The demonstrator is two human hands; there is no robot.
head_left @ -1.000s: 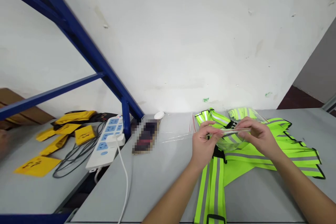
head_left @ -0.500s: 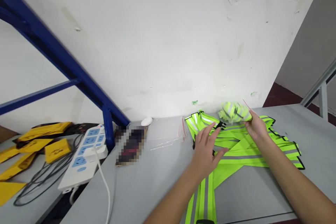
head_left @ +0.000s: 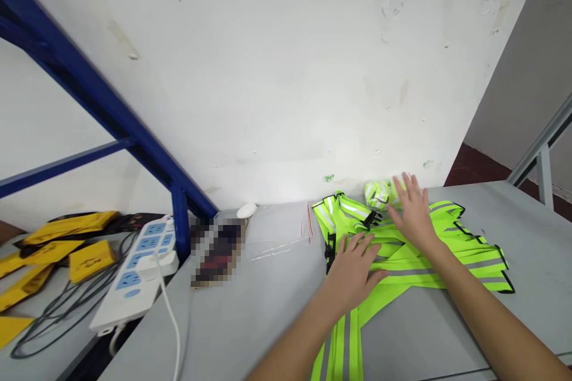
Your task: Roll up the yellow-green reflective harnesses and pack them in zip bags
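1. Several fluorescent-green vests (head_left: 415, 250) with grey reflective bands lie flat and overlapping on the right half of the grey table (head_left: 250, 315), close to the white wall (head_left: 286, 71). Limp cloth like this only keeps its shape when spread flat.
2. One long band runs from the pile toward the near table edge. The other bands stretch rightward, so the pile's long axis lies roughly along the wall.
3. A small rolled green bundle (head_left: 379, 193) sits at the far edge of the pile, against the wall, with its length also along the wall.
4. The left hand (head_left: 355, 271) rests palm-down on the pile, fingers open and spread. It grips nothing and seems to pin the cloth.
5. The right hand (head_left: 413, 214) is open with splayed fingers just beside the bundle. I cannot tell whether it touches it.
6. Clear bags (head_left: 286, 238) lie left of the pile, with a power strip (head_left: 138, 268) and yellow tags (head_left: 89, 259) further left, under a blue rack (head_left: 111, 125).
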